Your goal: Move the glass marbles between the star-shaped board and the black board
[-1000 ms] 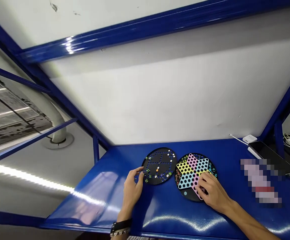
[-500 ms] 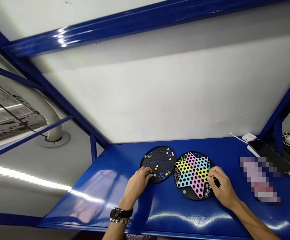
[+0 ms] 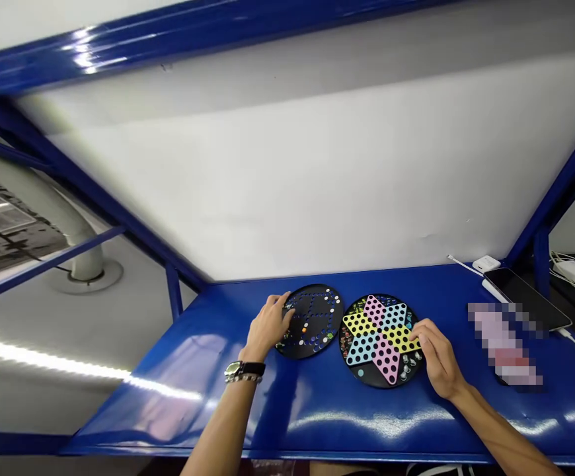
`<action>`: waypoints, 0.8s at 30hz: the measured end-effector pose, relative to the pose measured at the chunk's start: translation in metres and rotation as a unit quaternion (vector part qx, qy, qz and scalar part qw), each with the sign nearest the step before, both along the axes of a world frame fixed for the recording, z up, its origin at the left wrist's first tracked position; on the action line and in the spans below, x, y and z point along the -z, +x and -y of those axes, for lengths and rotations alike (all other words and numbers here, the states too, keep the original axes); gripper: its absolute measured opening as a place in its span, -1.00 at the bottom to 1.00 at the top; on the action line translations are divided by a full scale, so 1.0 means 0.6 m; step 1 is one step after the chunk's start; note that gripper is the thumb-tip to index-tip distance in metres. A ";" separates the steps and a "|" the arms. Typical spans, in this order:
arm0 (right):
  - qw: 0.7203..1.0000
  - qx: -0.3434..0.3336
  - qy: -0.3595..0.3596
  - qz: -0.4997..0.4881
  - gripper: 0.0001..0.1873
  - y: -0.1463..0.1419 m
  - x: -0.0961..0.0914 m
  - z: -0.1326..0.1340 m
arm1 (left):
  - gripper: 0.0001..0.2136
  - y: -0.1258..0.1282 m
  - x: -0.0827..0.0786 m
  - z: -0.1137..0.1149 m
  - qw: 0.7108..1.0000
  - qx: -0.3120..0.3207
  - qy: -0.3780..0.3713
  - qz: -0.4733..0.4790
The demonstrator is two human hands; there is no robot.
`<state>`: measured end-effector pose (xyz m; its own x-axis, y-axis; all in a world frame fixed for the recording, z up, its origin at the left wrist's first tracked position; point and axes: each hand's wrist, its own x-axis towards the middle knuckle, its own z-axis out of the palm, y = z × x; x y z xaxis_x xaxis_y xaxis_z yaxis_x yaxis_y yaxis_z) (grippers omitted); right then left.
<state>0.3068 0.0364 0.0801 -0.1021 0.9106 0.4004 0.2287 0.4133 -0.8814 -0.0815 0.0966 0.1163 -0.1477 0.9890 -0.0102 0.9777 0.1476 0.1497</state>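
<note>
On tbl (image 3: 317, 404), L hand (image 3: 266, 327) at blk board (image 3: 318, 325), R hand (image 3: 439, 361) at star (image 3: 383, 336)

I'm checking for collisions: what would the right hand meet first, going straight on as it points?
Likely the yellow star point on the round board; the right hand is at its tip, though contact is unclear.

Multicoloured star board (image 3: 379, 337) flat beside round black board (image 3: 316, 322)
</note>
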 end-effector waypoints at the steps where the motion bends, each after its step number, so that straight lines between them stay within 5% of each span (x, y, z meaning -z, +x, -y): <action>1: 1.000 0.002 0.002 0.001 -0.65 0.000 0.001 -0.001 | -0.56 0.000 0.002 -0.013 1.000 0.002 -0.001 0.002; 6: 1.000 0.007 0.003 0.020 -0.63 0.001 0.006 -0.003 | -0.74 -0.004 0.012 -0.038 0.999 -0.001 0.003 0.034; 11: 0.999 0.008 0.011 0.035 -0.63 -0.001 0.006 -0.005 | -0.75 0.023 -0.012 -0.018 0.994 0.004 0.039 0.100; 15: 0.999 0.014 0.024 0.042 -0.63 -0.001 0.006 -0.007 | -0.78 0.150 -0.031 0.056 0.978 0.075 0.066 0.185; 18: 0.998 0.019 0.030 0.048 -0.64 0.000 0.007 -0.008 | -0.85 0.270 -0.019 0.122 0.914 0.227 0.051 0.334; 21: 0.997 0.020 0.040 0.055 -0.64 0.003 0.009 -0.008 | -0.74 0.348 0.007 0.154 0.906 0.306 0.036 0.292; 24: 0.997 0.022 0.045 0.054 -0.63 0.005 0.012 -0.007 | -0.72 0.376 0.025 0.158 0.921 0.325 0.016 0.214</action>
<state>0.3097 0.0404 0.0727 -0.1092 0.8762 0.4695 0.3407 0.4767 -0.8104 0.1442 0.0020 0.1013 0.4861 0.8682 0.0998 0.7089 -0.4585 0.5359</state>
